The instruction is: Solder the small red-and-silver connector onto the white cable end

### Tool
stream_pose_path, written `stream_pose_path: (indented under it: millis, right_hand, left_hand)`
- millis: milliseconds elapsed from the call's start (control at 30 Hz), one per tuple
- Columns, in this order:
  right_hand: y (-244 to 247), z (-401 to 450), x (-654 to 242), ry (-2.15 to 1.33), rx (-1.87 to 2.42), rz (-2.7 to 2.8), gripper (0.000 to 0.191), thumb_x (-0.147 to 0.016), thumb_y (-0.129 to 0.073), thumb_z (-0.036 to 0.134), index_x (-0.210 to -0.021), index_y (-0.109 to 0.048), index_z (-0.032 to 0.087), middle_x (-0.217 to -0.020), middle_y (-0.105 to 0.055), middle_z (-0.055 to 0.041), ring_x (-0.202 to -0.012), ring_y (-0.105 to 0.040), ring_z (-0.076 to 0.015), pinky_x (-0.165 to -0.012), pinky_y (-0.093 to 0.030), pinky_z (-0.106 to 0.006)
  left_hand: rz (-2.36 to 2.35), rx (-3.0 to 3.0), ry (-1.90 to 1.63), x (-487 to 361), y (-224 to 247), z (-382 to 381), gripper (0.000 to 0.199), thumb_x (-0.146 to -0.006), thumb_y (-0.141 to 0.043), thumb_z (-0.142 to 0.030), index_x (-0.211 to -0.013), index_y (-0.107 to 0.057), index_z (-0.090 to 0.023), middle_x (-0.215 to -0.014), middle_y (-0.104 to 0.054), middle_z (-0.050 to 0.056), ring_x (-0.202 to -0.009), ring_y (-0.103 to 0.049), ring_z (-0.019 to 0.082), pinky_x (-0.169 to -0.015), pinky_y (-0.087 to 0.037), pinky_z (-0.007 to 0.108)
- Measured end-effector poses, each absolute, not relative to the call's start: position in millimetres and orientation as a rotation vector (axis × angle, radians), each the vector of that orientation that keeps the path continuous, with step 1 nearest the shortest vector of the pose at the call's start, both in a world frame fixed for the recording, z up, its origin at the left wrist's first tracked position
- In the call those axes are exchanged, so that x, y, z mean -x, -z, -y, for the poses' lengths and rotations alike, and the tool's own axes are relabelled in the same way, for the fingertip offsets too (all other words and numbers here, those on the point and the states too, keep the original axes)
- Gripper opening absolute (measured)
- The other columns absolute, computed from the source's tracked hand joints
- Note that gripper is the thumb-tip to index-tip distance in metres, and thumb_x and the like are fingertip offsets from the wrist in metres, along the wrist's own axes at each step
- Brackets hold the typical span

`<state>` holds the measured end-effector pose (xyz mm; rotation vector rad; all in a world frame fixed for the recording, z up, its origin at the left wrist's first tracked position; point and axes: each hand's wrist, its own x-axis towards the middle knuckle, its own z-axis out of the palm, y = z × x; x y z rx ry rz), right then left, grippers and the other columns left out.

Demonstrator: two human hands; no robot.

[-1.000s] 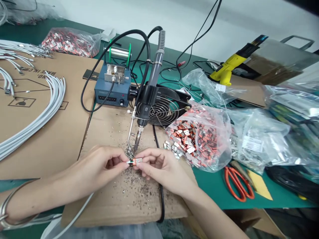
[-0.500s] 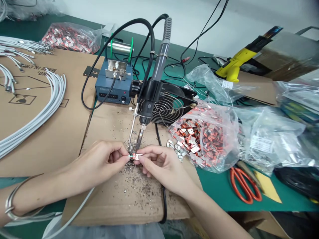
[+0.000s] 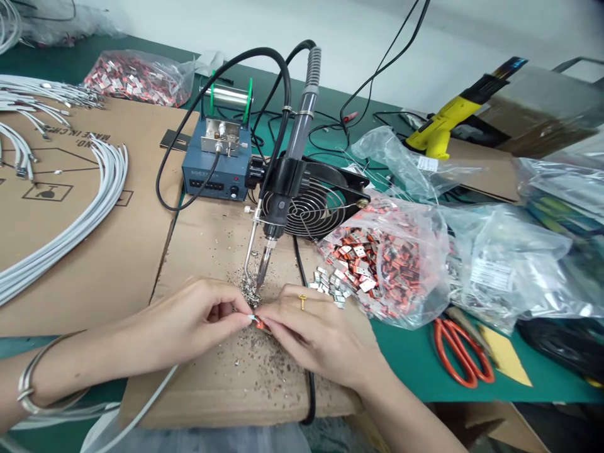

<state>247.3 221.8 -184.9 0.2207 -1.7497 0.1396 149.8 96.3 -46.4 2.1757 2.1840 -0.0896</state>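
Between thumb and forefinger, my left hand (image 3: 207, 321) pinches the end of a white cable (image 3: 158, 393), whose tail runs down past my wrist. My right hand (image 3: 316, 327) is closed on a small orange-and-metal USB connector (image 3: 260, 324), mostly covered by its fingers. Thin wires at the cable's end meet the connector; whether they are joined I cannot tell. Just above both hands stands the soldering iron (image 3: 267, 261) in its holder, tip down, apart from the connector. A thin solder feed tube (image 3: 251, 245) ends beside the tip, over scattered solder bits (image 3: 250, 292).
Behind the iron are a blue solder feeder (image 3: 214, 167) and a round fan (image 3: 314, 211). To the right lie a bag of orange connectors (image 3: 391, 264), red-handled scissors (image 3: 460, 352) and a yellow heat gun (image 3: 443, 123). Bundled white cables (image 3: 89, 214) rest on cardboard at left.
Both hands have moved down, away from the iron's tip, with the connector and cable end. My right hand has turned so its back faces up and covers more of the connector.
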Motion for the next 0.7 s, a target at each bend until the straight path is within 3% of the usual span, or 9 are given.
stream_pose_path:
  millis: [100,300,467,700]
  right_hand:
    - [184.1,-222.7,-254.1,-0.249,-0.217,1.689,0.016,-0.088,-0.049,0.012,-0.092,-0.065,0.013,-0.07,-0.064,-0.0038,-0.063,-0.053,-0.0129,-0.06,-0.044,-0.027]
    - [184.4,-216.8,-253.0,-1.018,-0.112,1.69,0.021,-0.081,-0.061,0.027,-0.095,-0.066,0.014,-0.076,-0.068,-0.0054,-0.059,-0.057,-0.0116,-0.049,-0.041,-0.022]
    - [178.6,-212.4,-241.1,-1.521,-0.198,1.464,0.02,-0.074,-0.063,0.021,-0.09,-0.063,0.01,-0.07,-0.064,-0.0049,-0.054,-0.053,-0.0066,-0.05,-0.044,-0.017]
    - [174.3,-212.4,-235.0,-1.573,-0.189,1.32,0.017,-0.071,-0.067,0.022,-0.083,-0.063,0.011,-0.065,-0.063,-0.0026,-0.048,-0.051,-0.0044,-0.044,-0.041,-0.014]
  left_hand:
    - [-2.197,-2.2,0.039,-149.4,46.6,-94.2,0.03,-0.089,-0.043,-0.041,-0.09,-0.063,-0.019,-0.069,-0.053,-0.001,-0.063,-0.043,0.01,-0.056,-0.032,0.021]
    - [-2.24,-2.234,-0.037,-150.2,42.9,-93.8,0.029,-0.087,-0.046,-0.04,-0.088,-0.066,-0.019,-0.066,-0.052,-0.001,-0.061,-0.042,0.009,-0.054,-0.031,0.02]
    - [-2.276,-2.317,-0.097,-142.4,45.9,-98.3,0.024,-0.085,-0.048,-0.035,-0.082,-0.066,-0.02,-0.06,-0.049,-0.003,-0.056,-0.04,0.007,-0.05,-0.029,0.019]
    - [-2.264,-2.446,-0.149,-130.8,49.0,-103.5,0.023,-0.085,-0.048,-0.035,-0.078,-0.065,-0.021,-0.055,-0.045,-0.005,-0.051,-0.037,0.006,-0.046,-0.028,0.018]
